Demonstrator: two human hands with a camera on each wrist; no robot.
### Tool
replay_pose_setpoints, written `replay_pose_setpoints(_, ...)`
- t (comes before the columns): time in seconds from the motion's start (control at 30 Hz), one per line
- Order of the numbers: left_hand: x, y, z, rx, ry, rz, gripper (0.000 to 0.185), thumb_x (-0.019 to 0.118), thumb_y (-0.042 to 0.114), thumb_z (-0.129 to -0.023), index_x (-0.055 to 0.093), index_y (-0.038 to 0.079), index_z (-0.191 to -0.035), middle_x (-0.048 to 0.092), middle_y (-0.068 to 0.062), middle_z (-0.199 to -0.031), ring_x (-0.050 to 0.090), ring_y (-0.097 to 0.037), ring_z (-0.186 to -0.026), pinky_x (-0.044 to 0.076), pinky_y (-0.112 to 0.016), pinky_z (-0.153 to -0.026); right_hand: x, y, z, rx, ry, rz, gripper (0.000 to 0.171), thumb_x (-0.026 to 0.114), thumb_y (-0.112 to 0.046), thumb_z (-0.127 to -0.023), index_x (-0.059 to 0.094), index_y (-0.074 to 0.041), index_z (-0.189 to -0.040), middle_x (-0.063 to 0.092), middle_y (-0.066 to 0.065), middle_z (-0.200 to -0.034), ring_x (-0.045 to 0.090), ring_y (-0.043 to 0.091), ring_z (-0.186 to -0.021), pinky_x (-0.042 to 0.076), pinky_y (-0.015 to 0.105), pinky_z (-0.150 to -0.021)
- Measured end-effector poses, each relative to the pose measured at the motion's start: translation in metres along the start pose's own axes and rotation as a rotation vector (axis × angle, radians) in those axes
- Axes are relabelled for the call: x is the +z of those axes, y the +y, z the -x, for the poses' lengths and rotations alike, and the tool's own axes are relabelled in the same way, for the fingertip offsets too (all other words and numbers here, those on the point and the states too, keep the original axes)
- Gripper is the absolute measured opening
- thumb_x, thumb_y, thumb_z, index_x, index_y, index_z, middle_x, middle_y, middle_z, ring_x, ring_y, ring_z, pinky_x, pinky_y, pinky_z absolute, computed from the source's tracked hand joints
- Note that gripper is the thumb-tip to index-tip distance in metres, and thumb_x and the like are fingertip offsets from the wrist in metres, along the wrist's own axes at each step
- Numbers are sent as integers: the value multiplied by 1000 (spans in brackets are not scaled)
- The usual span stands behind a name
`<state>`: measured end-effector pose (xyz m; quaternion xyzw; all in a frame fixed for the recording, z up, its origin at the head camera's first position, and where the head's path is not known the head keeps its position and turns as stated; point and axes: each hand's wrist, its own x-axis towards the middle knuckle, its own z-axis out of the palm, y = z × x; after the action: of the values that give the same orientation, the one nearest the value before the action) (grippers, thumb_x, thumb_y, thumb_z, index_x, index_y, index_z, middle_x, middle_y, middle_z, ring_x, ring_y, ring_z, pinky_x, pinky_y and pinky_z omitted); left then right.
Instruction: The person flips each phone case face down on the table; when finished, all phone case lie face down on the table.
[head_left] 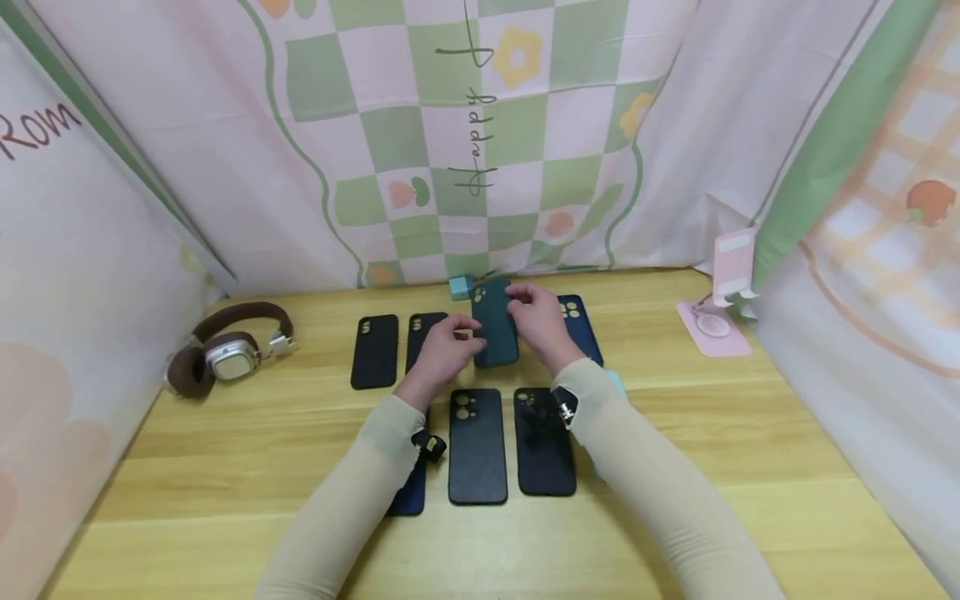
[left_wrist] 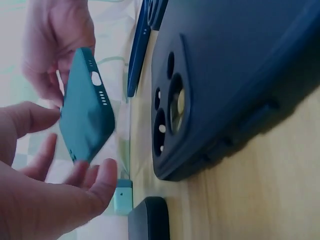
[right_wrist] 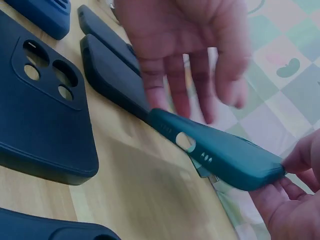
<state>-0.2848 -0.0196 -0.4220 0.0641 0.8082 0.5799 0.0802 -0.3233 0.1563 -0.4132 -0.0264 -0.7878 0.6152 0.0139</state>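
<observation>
A dark green phone case is held up off the table between both hands, its bottom edge with port holes showing in the wrist views. My right hand pinches it by its right side between thumb and fingers. On the other side, my left hand has its fingers spread loosely, with the fingertips close to the case's left edge. Below the hands lie a black phone case and another black case with camera cutouts.
Two black cases, one and its neighbour, lie to the left. A blue case is behind my right hand, a navy one under my left forearm. Headphones, a small teal cube and a pink phone stand surround them.
</observation>
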Motion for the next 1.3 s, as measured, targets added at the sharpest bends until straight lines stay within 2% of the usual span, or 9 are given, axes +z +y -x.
replay_pose_setpoints(0.1,-3,-2,0,-36,13,11,26,66,18,-93,65,14,-118,58,-6,-127,60,-22,-98,50,-36,-73,0,0,-1,0,20,-47,29,53,-4,-95,62,-3,-122,57,13,-117,53,25,-102,49,35,-82)
replay_pose_setpoints(0.17,-4,-2,-1,-45,5,31,26,64,17,-94,65,13,-120,57,-6,-130,62,-23,-100,51,-38,-77,1,1,-1,7,26,-36,29,53,-5,-95,63,-3,-122,59,14,-117,54,24,-100,49,33,-80)
replay_pose_setpoints(0.37,-5,-3,-4,-78,1,114,29,60,18,-97,65,8,-124,62,-8,-122,63,-32,-107,50,-48,-90,9,3,0,114,-12,4,37,59,-9,-94,62,-4,-130,64,13,-119,63,24,-96,54,33,-75)
replay_pose_setpoints(0.53,-4,-6,-8,-98,-1,28,26,60,23,-97,68,10,-118,65,-6,-112,63,-29,-102,51,-39,-82,12,6,0,207,-71,-19,43,57,-15,-96,55,-6,-138,64,14,-120,67,26,-94,56,36,-76)
replay_pose_setpoints(0.67,-4,-9,-8,-108,-47,-46,25,59,27,-97,69,12,-115,66,-6,-108,63,-28,-94,48,-33,-72,11,4,0,241,-118,-17,46,57,-24,-97,52,-6,-140,62,15,-119,67,28,-96,57,40,-77)
replay_pose_setpoints(0.83,-5,-11,-8,-98,-117,-60,31,58,28,-98,66,12,-122,64,-7,-117,63,-30,-97,50,-36,-75,11,-4,2,251,-161,12,51,65,-28,-94,53,-7,-138,60,14,-123,65,29,-100,56,40,-78)
replay_pose_setpoints(1.0,-6,-12,-7,-88,-150,-60,38,57,28,-98,60,13,-133,60,-7,-129,62,-28,-105,50,-39,-85,14,-10,2,216,-163,36,43,64,-15,-91,58,-7,-133,57,15,-127,64,27,-101,54,37,-79)
replay_pose_setpoints(1.2,-10,-10,-4,-129,-84,-70,41,56,30,-98,58,14,-135,57,-7,-133,58,-22,-94,47,-37,-75,19,-6,-4,174,-72,22,37,61,-10,-90,62,-7,-128,62,14,-112,60,22,-84,50,30,-69)
replay_pose_setpoints(1.3,-12,-10,-4,-142,-65,-42,40,56,30,-99,58,13,-135,56,-7,-135,58,-23,-96,47,-38,-77,21,-3,-6,166,-40,9,36,60,-10,-93,61,-7,-128,63,15,-110,59,22,-82,49,30,-68)
